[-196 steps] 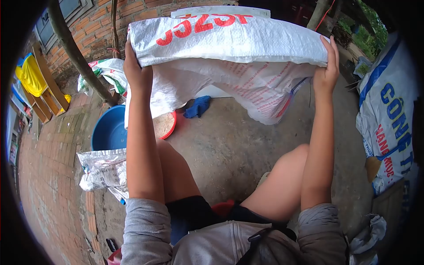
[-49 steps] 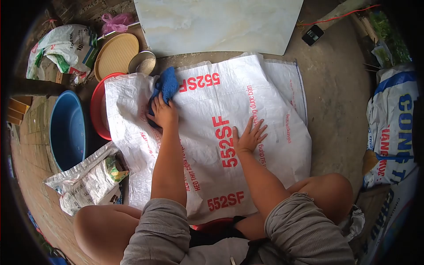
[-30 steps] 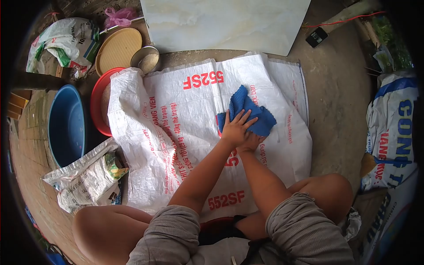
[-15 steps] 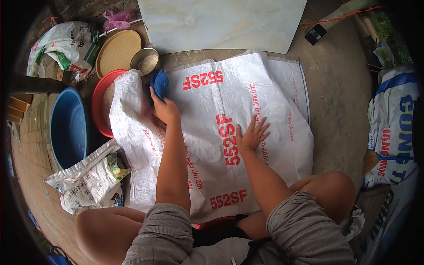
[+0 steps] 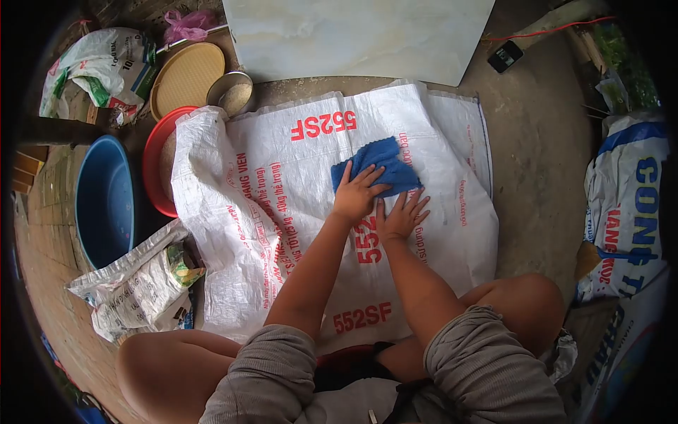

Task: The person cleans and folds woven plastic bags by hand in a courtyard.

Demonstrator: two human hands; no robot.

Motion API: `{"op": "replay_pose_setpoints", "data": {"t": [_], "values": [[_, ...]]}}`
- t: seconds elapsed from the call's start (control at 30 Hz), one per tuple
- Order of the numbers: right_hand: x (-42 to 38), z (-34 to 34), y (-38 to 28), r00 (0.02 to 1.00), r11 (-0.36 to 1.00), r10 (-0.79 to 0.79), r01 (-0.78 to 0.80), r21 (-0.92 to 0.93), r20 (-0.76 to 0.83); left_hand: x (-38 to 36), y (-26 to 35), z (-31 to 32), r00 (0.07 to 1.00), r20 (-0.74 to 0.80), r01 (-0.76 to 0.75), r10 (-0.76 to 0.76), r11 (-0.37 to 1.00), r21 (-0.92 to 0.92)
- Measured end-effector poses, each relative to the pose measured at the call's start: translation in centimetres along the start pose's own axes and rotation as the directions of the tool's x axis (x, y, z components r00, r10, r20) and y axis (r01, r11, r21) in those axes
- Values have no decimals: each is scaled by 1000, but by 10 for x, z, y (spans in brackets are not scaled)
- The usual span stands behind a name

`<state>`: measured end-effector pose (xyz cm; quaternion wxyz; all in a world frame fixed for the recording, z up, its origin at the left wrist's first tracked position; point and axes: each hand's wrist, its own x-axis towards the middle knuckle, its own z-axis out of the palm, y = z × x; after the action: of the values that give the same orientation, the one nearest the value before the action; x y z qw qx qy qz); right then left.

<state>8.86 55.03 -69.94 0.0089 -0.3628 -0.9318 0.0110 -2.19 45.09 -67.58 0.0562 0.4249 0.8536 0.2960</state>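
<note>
A white woven sack (image 5: 438, 261) with red print lies spread over the floor in front of my crossed legs. On its upper middle a blue cloth (image 5: 385, 157) is spread out. My left hand (image 5: 359, 192) rests on the cloth's lower left part, palm down with fingers apart. Just to the right, my right hand (image 5: 402, 218) lies flat on the sack with spread fingers, its fingertips close to the cloth's lower edge.
Left of the sack are a red basin (image 5: 159, 166) and a blue basin (image 5: 106, 205). A tan tray (image 5: 187, 79) and metal bowl (image 5: 235, 94) sit above them. A pale board (image 5: 353, 39) stands at the top, a phone (image 5: 505, 56) right of it. Printed bags (image 5: 621, 205) lie far right.
My left hand has moved right with the blue cloth, from the sack's upper left edge to its middle. The bunched cloth is now spread flat. My right hand has stayed in place.
</note>
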Motion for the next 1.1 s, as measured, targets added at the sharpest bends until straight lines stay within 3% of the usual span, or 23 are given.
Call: {"op": "replay_pose_setpoints", "data": {"t": [0.07, 0.13, 0.17, 0.23, 0.33, 0.37, 0.43, 0.47, 0.53, 0.6, 0.63, 0.67, 0.7, 0.83, 0.87, 0.9, 1.0, 1.1], "values": [[1, -4, -4, 999, 999, 9, -7, 53, -41, 0, -25, -18, 989, -73, 135, -129, 987, 83], [1, -5, -5, 999, 999, 11, -9, 45, -37, -2, -55, -33, 919, -271, 340, -286, 924, 177], [1, -3, -4, 1000, 1000, 8, -7, 29, -24, -8, -68, -44, 850, -336, 478, -405, 861, 173], [1, -3, -3, 1000, 1000, 11, -10, 29, -20, -18, -95, -57, 627, -469, 726, -622, 684, 64], [1, -5, -4, 1000, 1000, 11, -11, 25, -9, -15, -107, -75, 319, -521, 863, -791, 470, -186], [1, -5, -4, 1000, 1000, 17, -17, 18, 1, -9, -105, -75, 323, -521, 862, -790, 473, -183], [1, -3, -4, 1000, 1000, 13, -13, 23, -18, 9, -86, -65, 531, -616, 640, -583, 752, -160], [1, -2, -3, 999, 1000, 0, 1, 27, -39, 19, -70, -57, 665, -568, 490, -485, 857, -158], [0, -2, -4, 999, 1000, 6, -5, 29, -34, 42, -28, -28, 830, -346, 430, -437, 897, -101], [1, -7, -6, 999, 1000, 10, -9, 30, -33, 39, 5, 2, 970, -19, 242, -242, 970, 6], [3, -17, -9, 996, 999, 44, -44, 5, 78, 32, 20, 9, 985, 74, 161, -158, 986, -40], [4, -26, -12, 979, 997, 78, -75, -24, 186, 22, 22, 30, 997, 52, 61, -61, 998, 4], [5, -30, -14, 974, 995, 97, -98, -9, 205, 16, 25, 29, 996, 54, 77, -74, 996, -45], [3, -11, -7, 987, 997, 81, -79, -18, 138, 4, 11, 17, 995, -24, 92, -94, 993, -69], [1, -6, -6, 997, 998, 53, -54, 11, 59, 2, 6, 10, 996, -22, 90, -92, 994, -68], [1, -4, -6, 999, 999, 25, -24, 39, -22, 0, 2, 1, 987, -76, 137, -141, 989, -52], [1, -8, -6, 1000, 999, 23, -23, 47, 3, -5, -20, -12, 945, -236, 248, -227, 967, 64], [1, -6, -5, 1000, 999, 18, -18, 39, 6, -12, -52, -28, 832, -346, 487, -434, 869, 80]]}}
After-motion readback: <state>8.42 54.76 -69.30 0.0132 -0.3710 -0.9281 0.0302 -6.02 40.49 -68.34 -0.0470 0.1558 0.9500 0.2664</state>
